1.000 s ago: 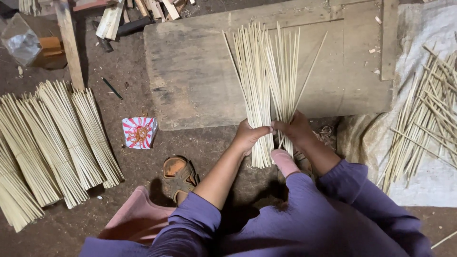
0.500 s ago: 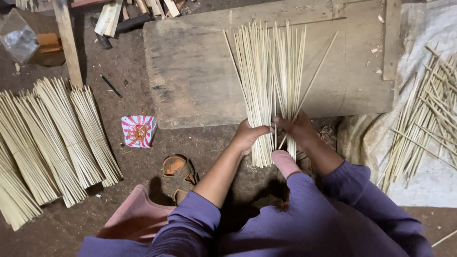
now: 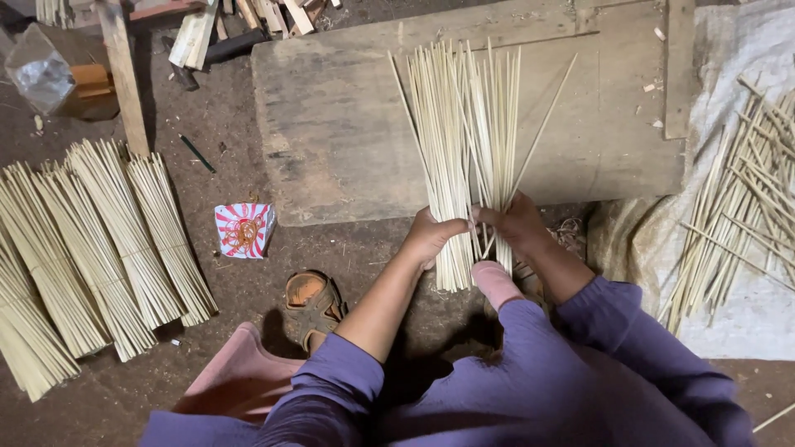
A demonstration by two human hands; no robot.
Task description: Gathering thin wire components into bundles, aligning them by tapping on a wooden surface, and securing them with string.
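sleeves: purple, pushed up | trousers: pink | footwear: brown sandal (image 3: 312, 300)

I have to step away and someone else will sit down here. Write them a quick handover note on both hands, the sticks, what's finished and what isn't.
Left hand: closed around the near end of the fanned stick bundle.
Right hand: gripping the same bundle from the other side, fingers among the sticks.
Bundle: far ends spread out on the wooden board, near ends hanging over its front edge, not tied as far as can be seen.
Done: several tied bundles lie on the floor to the left.
Left: loose sticks scattered on the pale sheet to the right, plus the bundle in hand.
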